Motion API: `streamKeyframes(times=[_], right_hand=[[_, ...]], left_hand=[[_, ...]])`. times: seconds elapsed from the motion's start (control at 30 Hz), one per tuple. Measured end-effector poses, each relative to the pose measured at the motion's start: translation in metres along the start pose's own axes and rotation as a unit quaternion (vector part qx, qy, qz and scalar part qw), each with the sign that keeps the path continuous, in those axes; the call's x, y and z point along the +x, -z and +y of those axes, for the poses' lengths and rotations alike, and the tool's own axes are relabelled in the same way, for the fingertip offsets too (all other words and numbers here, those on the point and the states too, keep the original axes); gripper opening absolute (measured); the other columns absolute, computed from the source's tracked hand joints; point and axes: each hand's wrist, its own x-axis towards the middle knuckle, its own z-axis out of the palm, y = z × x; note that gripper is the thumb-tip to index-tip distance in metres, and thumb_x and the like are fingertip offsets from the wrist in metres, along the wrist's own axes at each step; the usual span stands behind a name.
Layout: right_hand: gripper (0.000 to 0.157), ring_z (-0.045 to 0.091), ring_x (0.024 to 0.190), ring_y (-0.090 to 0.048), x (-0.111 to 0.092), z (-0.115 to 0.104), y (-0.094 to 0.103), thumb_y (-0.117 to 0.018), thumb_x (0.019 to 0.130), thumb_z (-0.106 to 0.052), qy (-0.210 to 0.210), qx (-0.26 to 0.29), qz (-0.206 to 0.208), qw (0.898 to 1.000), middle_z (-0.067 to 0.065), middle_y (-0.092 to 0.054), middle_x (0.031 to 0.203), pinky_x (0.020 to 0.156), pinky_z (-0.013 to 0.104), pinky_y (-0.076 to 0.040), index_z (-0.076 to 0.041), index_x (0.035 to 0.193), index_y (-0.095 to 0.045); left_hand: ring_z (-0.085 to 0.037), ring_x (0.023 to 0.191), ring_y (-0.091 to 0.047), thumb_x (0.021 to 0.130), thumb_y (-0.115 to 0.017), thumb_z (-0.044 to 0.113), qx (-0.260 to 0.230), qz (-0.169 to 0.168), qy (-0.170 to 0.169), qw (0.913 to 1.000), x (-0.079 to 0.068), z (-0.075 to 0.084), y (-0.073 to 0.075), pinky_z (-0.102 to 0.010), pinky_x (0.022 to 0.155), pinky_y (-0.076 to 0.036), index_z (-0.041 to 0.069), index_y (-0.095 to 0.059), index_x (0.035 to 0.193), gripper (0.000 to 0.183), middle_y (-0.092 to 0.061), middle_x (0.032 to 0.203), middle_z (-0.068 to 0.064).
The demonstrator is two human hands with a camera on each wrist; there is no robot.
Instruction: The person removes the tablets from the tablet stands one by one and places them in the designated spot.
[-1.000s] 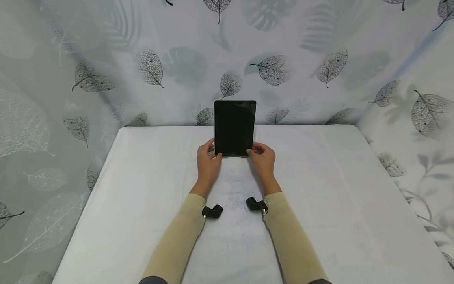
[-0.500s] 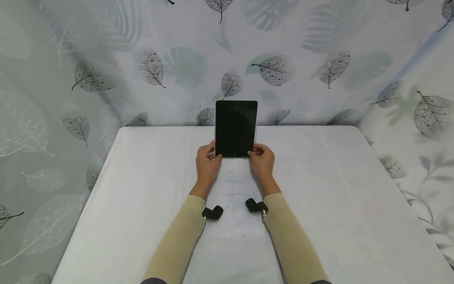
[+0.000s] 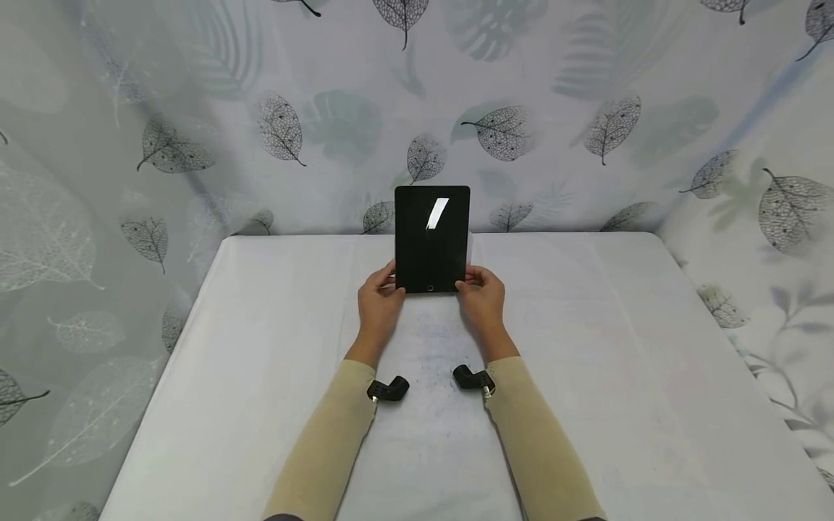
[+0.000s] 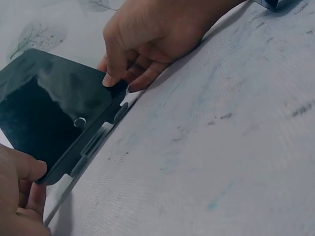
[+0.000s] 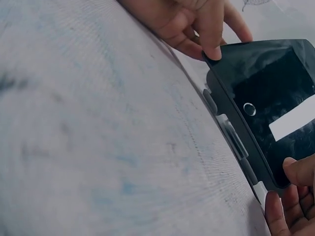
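A black tablet (image 3: 423, 250) leans upright near the table's far edge, screen facing me, with a bright reflection on the glass. My left hand (image 3: 380, 307) pinches its lower left corner, thumb on the front and fingers behind. At the lower right corner my right hand (image 3: 483, 302) pinches it likewise. Under the tablet's bottom edge, in the left wrist view, a light stand (image 4: 96, 139) with grey pads shows on the cloth. The right wrist view gives the same stand (image 5: 232, 135) close up; the tablet's bottom edge looks slightly apart from its lip. The back of the stand is hidden.
A white cloth (image 3: 619, 376) with faint blue and dark marks covers the table. Leaf-patterned curtains (image 3: 352, 65) hang behind and along both sides. Black wrist cameras (image 3: 389, 389) sit on the sleeves.
The tablet's bottom edge has come slightly down and toward me, and the stand's lip beneath it is now covered in the head view. A bright reflection has appeared on the screen.
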Motion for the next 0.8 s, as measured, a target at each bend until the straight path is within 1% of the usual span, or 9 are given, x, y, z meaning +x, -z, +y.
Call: streamKeyframes(times=[0.1, 0.17, 0.3, 0.4, 0.57, 0.63, 0.7, 0.77, 0.8], right_hand=[[0.029, 0.03, 0.104, -0.064, -0.001, -0.001, 0.002, -0.072, 0.089, 0.002, 0.001, 0.019, -0.007, 1.0, 0.021, -0.067, 0.11, 0.088, 0.031, -0.051, 0.005, 0.117, -0.067], [0.029, 0.028, 0.103, -0.064, -0.001, -0.002, 0.003, -0.072, 0.088, 0.002, 0.0, 0.031, -0.011, 0.999, 0.022, -0.066, 0.111, 0.086, 0.025, -0.05, 0.006, 0.117, -0.067], [0.029, 0.021, 0.099, -0.064, -0.001, -0.003, 0.005, -0.071, 0.088, 0.005, 0.005, 0.065, -0.015, 0.998, 0.023, -0.066, 0.112, 0.081, 0.012, -0.05, 0.008, 0.116, -0.064], [0.029, 0.017, 0.096, -0.066, -0.002, -0.004, 0.005, -0.069, 0.088, 0.009, 0.022, 0.095, -0.014, 0.995, 0.024, -0.066, 0.111, 0.078, 0.01, -0.051, 0.01, 0.116, -0.063], [0.03, 0.011, 0.092, -0.066, -0.004, -0.011, 0.009, -0.067, 0.089, 0.014, 0.058, 0.147, -0.007, 0.987, 0.021, -0.065, 0.107, 0.078, 0.012, -0.054, 0.011, 0.119, -0.061], [0.032, 0.008, 0.093, -0.066, -0.004, -0.015, 0.013, -0.066, 0.09, 0.014, 0.07, 0.162, -0.008, 0.984, 0.022, -0.066, 0.109, 0.08, 0.012, -0.055, 0.011, 0.121, -0.06], [0.034, 0.006, 0.094, -0.066, -0.004, -0.02, 0.017, -0.065, 0.09, 0.015, 0.079, 0.175, -0.011, 0.981, 0.023, -0.066, 0.111, 0.081, 0.013, -0.056, 0.011, 0.124, -0.06], [0.038, 0.006, 0.094, -0.066, -0.003, -0.025, 0.021, -0.064, 0.091, 0.016, 0.089, 0.178, -0.017, 0.98, 0.023, -0.066, 0.111, 0.082, 0.013, -0.056, 0.01, 0.128, -0.06], [0.041, 0.006, 0.095, -0.066, -0.002, -0.026, 0.023, -0.064, 0.091, 0.016, 0.093, 0.177, -0.02, 0.98, 0.02, -0.066, 0.111, 0.082, 0.014, -0.056, 0.009, 0.13, -0.06]], left_hand=[[-0.028, 0.111, -0.063, 0.086, -0.067, -0.016, -0.01, -0.006, 0.002, 0.9999, 0.0, 0.001, 0.0, -0.027, 0.092, -0.054, 0.012, -0.063, 0.14, 0.061, -0.069, 0.125, -0.018], [-0.032, 0.111, -0.063, 0.086, -0.066, -0.017, -0.017, -0.007, 0.0, 0.9998, 0.001, 0.003, 0.0, -0.025, 0.09, -0.052, 0.009, -0.063, 0.14, 0.06, -0.069, 0.124, -0.021], [-0.036, 0.115, -0.061, 0.088, -0.061, -0.019, -0.034, -0.017, -0.001, 0.9993, 0.0, 0.008, 0.0, -0.023, 0.09, -0.051, 0.003, -0.059, 0.143, 0.059, -0.064, 0.129, -0.027], [-0.029, 0.115, -0.062, 0.089, -0.059, -0.02, -0.063, -0.029, -0.005, 0.9976, -0.001, 0.014, 0.0, -0.019, 0.089, -0.051, 0.003, -0.057, 0.144, 0.059, -0.062, 0.131, -0.027], [-0.012, 0.109, -0.064, 0.089, -0.062, -0.019, -0.123, -0.05, -0.053, 0.9897, -0.001, 0.018, 0.001, -0.016, 0.086, -0.052, 0.001, -0.057, 0.144, 0.058, -0.06, 0.128, -0.027], [-0.01, 0.108, -0.064, 0.088, -0.064, -0.019, -0.133, -0.057, -0.074, 0.9866, 0.001, 0.02, 0.001, -0.016, 0.086, -0.053, -0.001, -0.056, 0.144, 0.058, -0.06, 0.128, -0.028], [-0.008, 0.109, -0.064, 0.088, -0.065, -0.018, -0.139, -0.066, -0.087, 0.9843, 0.001, 0.024, 0.0, -0.017, 0.087, -0.054, -0.002, -0.054, 0.145, 0.06, -0.058, 0.128, -0.029], [-0.007, 0.109, -0.063, 0.088, -0.065, -0.018, -0.138, -0.07, -0.093, 0.9836, 0.001, 0.03, -0.002, -0.016, 0.088, -0.054, -0.003, -0.053, 0.145, 0.06, -0.058, 0.128, -0.029], [-0.007, 0.108, -0.063, 0.088, -0.066, -0.018, -0.135, -0.071, -0.093, 0.9838, 0.001, 0.033, -0.003, -0.016, 0.088, -0.054, -0.003, -0.053, 0.146, 0.061, -0.058, 0.128, -0.029]])
